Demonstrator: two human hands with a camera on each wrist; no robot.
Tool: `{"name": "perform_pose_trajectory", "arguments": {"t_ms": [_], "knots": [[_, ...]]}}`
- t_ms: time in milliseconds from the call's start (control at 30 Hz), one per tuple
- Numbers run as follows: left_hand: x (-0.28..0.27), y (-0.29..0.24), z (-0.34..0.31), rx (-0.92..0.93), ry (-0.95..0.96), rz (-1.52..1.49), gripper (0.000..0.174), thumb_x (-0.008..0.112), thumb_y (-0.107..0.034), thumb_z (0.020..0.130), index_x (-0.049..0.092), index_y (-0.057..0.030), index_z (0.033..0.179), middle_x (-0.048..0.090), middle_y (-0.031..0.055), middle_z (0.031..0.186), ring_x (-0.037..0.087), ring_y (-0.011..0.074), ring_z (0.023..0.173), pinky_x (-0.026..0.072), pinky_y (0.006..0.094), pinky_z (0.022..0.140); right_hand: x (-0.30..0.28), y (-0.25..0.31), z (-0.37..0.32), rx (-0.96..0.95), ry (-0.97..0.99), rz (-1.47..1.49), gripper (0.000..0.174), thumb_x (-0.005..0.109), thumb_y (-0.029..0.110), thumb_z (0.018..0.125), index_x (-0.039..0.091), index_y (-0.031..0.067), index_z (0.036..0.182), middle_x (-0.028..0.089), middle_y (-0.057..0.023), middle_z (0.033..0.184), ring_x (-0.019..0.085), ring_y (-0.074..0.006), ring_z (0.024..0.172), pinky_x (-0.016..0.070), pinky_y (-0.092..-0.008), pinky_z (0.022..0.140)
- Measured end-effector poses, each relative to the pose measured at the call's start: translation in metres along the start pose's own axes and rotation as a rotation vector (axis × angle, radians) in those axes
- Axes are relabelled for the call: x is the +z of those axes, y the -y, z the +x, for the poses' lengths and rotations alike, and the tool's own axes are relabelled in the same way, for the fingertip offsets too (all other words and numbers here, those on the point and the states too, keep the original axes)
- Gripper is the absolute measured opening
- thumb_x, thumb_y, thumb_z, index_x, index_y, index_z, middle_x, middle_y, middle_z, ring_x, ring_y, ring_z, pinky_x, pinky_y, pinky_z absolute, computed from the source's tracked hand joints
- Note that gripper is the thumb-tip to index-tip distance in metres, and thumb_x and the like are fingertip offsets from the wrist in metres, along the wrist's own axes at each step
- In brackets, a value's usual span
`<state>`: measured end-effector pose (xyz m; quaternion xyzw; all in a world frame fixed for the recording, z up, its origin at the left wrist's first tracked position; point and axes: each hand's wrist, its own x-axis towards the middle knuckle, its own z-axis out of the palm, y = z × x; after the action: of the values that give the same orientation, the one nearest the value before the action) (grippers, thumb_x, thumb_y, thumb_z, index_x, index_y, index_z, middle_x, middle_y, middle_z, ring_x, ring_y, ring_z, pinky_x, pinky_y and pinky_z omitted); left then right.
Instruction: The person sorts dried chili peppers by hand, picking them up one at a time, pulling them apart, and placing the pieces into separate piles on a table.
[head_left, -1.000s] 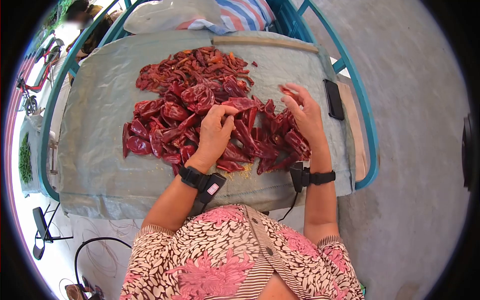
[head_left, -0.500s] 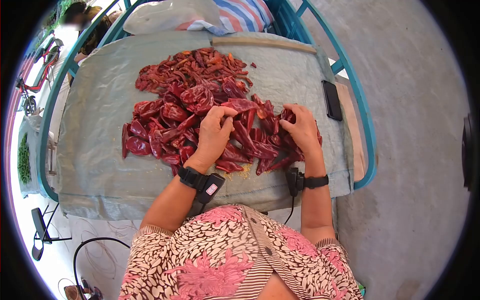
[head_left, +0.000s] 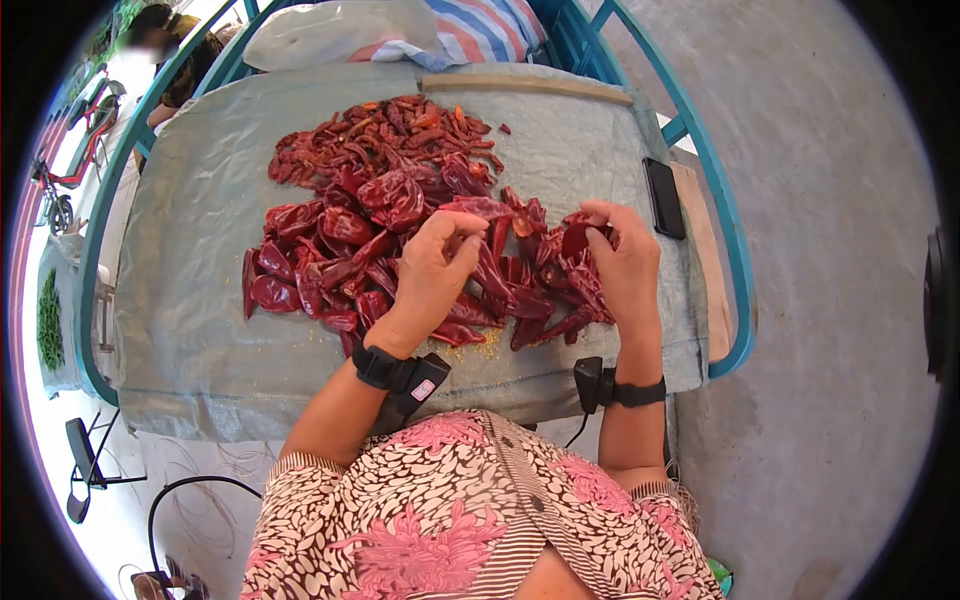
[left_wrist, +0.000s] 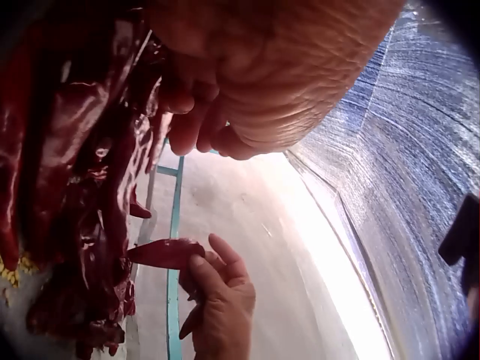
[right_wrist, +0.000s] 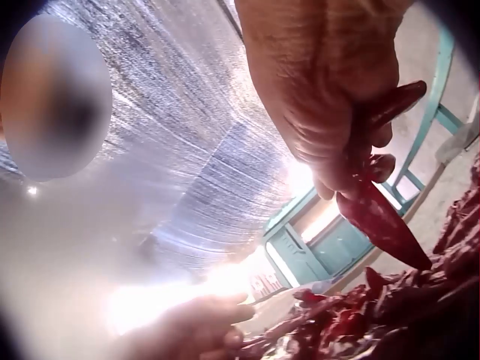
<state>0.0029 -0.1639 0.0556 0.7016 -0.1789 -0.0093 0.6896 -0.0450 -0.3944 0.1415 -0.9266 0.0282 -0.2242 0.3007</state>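
Dried red chili peppers, large and glossy, lie in a pile [head_left: 345, 225] on a greenish woven sheet [head_left: 210, 330]. My right hand [head_left: 628, 262] is raised at the pile's right side and pinches a chili [right_wrist: 382, 225] by one end, its pointed tip angled down. A second chili [right_wrist: 397, 105] sticks out from the same hand. Over the middle of the pile is my left hand [head_left: 432, 280], its fingers loosely bent with a gap between thumb and forefinger. No chili shows in its grasp, though its palm is partly hidden.
Smaller, duller dried chilies [head_left: 390, 135] form a heap behind the large ones. Yellow seeds [head_left: 485, 345] are scattered near the front. A black phone [head_left: 664, 199] lies at the right, inside the teal rail [head_left: 735, 255]. Farther back are a wooden strip [head_left: 525, 88] and a striped bag [head_left: 490, 30].
My right hand first came down to the right side of the pile, then rose slightly with chilies in it. My left hand has lifted a little and its thumb and forefinger have spread.
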Motion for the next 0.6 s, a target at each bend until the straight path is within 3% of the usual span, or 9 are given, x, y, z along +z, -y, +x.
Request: {"name": "perform_pose_trajectory", "arguments": {"t_ms": [100,167,233,333,367,467,600], "knots": [[0.005,-0.033,-0.002,0.066,0.149,-0.046,0.041,0.070,-0.001,0.095,0.061,-0.0054,0.134,0.066,0.0025,0.107,0.061,0.0069,0.078,0.0506,0.0234,0.068,0.005,0.029,-0.007,-0.209,0.006,-0.012,0.025,0.068,-0.002,0.087,0.074,0.0084,0.109,0.070,-0.0102,0.098,0.068,-0.0286,0.089,0.0550,-0.0369,0.078],[0.012,-0.047,-0.003,0.070,0.234,-0.013,0.048,0.072,0.000,0.093,0.059,-0.0056,0.138,0.066,0.0029,0.109,0.061,0.0065,0.079,0.0508,0.0235,0.069,0.017,0.039,-0.016,-0.241,0.073,0.094,0.023,0.069,-0.002,0.087,0.073,0.0080,0.107,0.070,-0.0098,0.098,0.068,-0.0300,0.090,0.0550,-0.0381,0.079],[0.016,-0.033,-0.001,0.160,0.236,0.039,0.048,0.074,0.000,0.091,0.059,-0.0045,0.137,0.067,0.0025,0.105,0.061,0.0060,0.080,0.0515,0.0243,0.069,0.024,0.041,-0.020,-0.296,0.136,0.173,0.024,0.069,-0.003,0.086,0.073,0.0072,0.108,0.070,-0.0097,0.099,0.068,-0.0291,0.091,0.0550,-0.0377,0.078],[0.016,-0.021,-0.001,0.052,0.197,-0.002,0.042,0.074,0.000,0.091,0.060,-0.0034,0.131,0.067,0.0013,0.101,0.061,0.0061,0.076,0.0514,0.0245,0.067,0.016,0.048,-0.018,-0.145,0.195,0.248,0.027,0.070,-0.004,0.086,0.073,0.0068,0.111,0.069,-0.0101,0.099,0.068,-0.0274,0.088,0.0548,-0.0364,0.078],[0.013,-0.021,-0.002,-0.024,0.177,0.029,0.036,0.072,-0.001,0.094,0.060,-0.0032,0.127,0.067,0.0010,0.096,0.061,0.0070,0.074,0.0515,0.0245,0.066,0.017,0.043,-0.018,-0.123,0.139,0.269,0.026,0.070,-0.003,0.088,0.073,0.0060,0.112,0.069,-0.0094,0.098,0.067,-0.0227,0.084,0.0538,-0.0343,0.076],[0.010,-0.022,0.002,-0.197,0.001,-0.132,0.030,0.071,-0.003,0.093,0.060,0.0001,0.121,0.067,0.0061,0.094,0.063,0.0101,0.075,0.0529,0.0263,0.065,0.019,0.030,-0.012,0.012,-0.009,0.236,0.023,0.069,-0.002,0.090,0.073,0.0051,0.112,0.069,-0.0073,0.097,0.067,-0.0185,0.085,0.0532,-0.0318,0.077],[0.014,-0.017,0.005,-0.191,-0.128,-0.320,0.036,0.065,-0.006,0.100,0.055,-0.0038,0.135,0.064,0.0096,0.118,0.067,0.0099,0.084,0.0516,0.0230,0.065,0.038,0.017,-0.003,0.207,0.027,0.533,0.029,0.073,0.007,0.092,0.070,0.0052,0.121,0.067,-0.0087,0.114,0.068,-0.0171,0.090,0.0535,-0.0299,0.078]]}}
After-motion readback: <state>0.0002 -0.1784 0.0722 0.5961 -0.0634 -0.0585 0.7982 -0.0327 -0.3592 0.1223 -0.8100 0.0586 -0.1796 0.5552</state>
